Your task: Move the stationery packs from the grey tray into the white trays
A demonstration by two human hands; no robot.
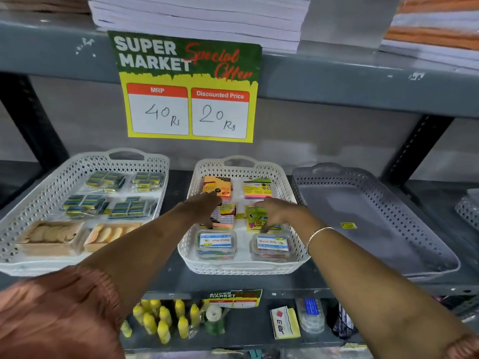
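The grey tray (pixel 363 203) at the right holds only a small yellow sticker (pixel 348 225). Both hands are inside the middle white tray (pixel 243 268). My left hand (pixel 204 208) grips the left edge of a red-and-yellow sticky note pack (pixel 226 217) in the middle row. My right hand (pixel 273 213) spans a green-and-yellow pack (pixel 255 220) beside it, fingers curled down over it. Behind lie an orange pack (pixel 217 185) and a yellow-and-pink pack (pixel 258 189). In front sit two clear labelled boxes (pixel 216 244). The left white tray (pixel 51 268) holds several packs.
A "Super Market" price sign (pixel 186 86) hangs from the shelf above, where paper stacks (pixel 197 19) lie. Dark shelf uprights (pixel 414 149) stand at both sides. The lower shelf carries yellow bottles (pixel 160 322) and small boxes (pixel 283 323). Another tray's corner (pixel 467 208) shows far right.
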